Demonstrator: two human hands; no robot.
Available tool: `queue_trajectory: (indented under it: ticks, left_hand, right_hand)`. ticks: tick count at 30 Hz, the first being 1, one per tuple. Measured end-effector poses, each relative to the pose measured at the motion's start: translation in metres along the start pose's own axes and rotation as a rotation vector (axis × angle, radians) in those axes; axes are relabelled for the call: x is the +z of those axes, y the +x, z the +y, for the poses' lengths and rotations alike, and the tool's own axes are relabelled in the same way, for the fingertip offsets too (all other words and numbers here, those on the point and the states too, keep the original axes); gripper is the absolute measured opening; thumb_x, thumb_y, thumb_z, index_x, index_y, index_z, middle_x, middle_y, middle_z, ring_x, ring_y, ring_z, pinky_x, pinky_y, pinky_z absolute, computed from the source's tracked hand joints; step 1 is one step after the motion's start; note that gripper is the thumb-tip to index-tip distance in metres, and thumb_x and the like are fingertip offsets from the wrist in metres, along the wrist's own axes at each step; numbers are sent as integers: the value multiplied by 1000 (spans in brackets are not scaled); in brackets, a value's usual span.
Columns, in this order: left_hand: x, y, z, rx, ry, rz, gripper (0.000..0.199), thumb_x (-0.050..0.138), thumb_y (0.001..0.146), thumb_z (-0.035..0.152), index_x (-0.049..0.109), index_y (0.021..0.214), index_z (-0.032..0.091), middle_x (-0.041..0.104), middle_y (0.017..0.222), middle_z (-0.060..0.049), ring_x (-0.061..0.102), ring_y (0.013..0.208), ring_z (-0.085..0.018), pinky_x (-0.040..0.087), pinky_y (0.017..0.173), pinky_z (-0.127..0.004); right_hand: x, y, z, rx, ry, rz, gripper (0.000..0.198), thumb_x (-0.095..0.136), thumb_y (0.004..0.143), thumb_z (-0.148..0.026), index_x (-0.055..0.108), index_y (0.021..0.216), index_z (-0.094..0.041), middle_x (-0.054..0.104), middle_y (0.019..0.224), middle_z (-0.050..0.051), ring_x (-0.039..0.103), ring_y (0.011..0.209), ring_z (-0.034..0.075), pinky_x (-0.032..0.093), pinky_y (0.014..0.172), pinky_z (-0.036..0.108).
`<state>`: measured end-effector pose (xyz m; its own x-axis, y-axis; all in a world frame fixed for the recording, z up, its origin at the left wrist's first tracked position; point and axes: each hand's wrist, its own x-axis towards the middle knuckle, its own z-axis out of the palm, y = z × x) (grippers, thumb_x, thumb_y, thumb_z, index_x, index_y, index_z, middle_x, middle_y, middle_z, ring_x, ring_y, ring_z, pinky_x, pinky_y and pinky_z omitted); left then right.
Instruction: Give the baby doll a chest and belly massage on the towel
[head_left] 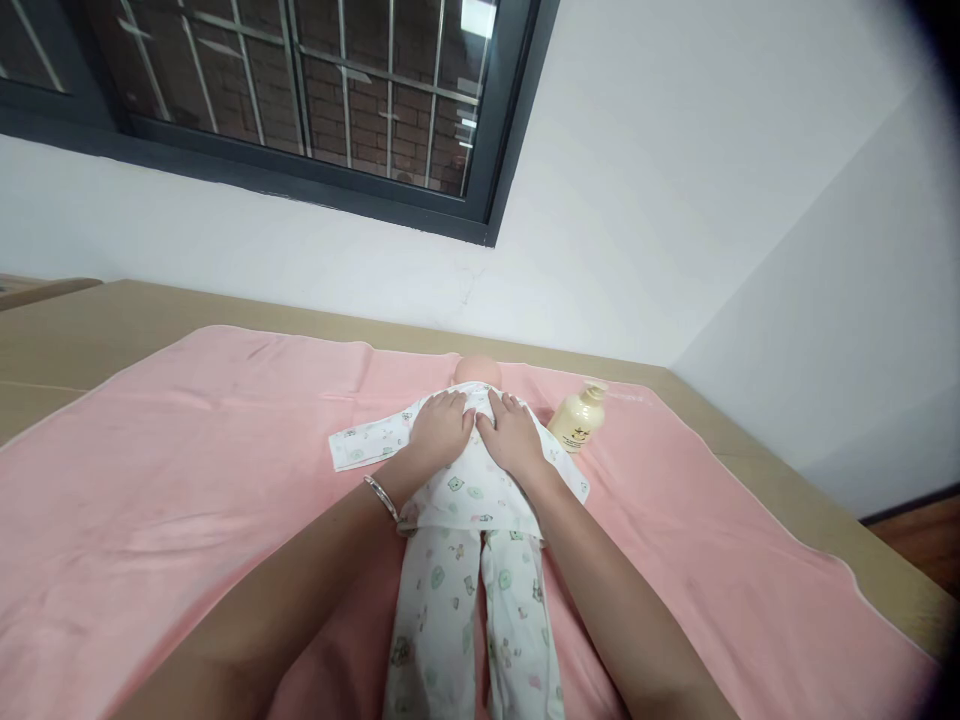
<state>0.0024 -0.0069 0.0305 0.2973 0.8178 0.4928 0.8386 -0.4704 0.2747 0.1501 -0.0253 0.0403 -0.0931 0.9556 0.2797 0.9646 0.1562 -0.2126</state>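
Note:
A baby doll (478, 371) lies on a pink blanket (247, 450), only the rounded top of its head showing bare. It is dressed in a white printed top (469, 490) and matching trousers (435, 610). My left hand (442, 428) rests flat on the left side of the doll's upper body, fingers stretched out. On the right side, my right hand (514, 432) lies flat in the same way, the thumbs close together. One sleeve (369, 442) reaches out to the left; the other slants down right, partly behind my right arm. Neither hand grips anything.
A pale yellow bottle (579, 416) stands tilted on the blanket, right of the doll. Under the blanket is a wooden table (67, 345), its far side against a white wall (600, 200). Above is a dark-framed window (300, 90) with metal bars.

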Motion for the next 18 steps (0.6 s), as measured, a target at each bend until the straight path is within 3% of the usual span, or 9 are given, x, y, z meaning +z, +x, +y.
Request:
queue_trajectory:
  ticks: [11,18]
  left_hand:
    - [0,-1,1,-14,23,-10,36,35,97,29,57,119,11,65,120,-15,54,120,-27,38,103,-41]
    - [-6,-1,7,-34,53,-33,31,39,97,28,59,114,12,66,114,-15,59,111,-28,43,97,-40]
  right_hand:
    - [-5,-4,-4,-15,-41,43,54,34,97,-40,39,144,-12,51,139,18,39,134,28,23,111,41]
    - [-9,-5,-7,-16,-100,64,52,34,97,-41,44,140,-12,57,132,18,46,127,29,29,105,40]
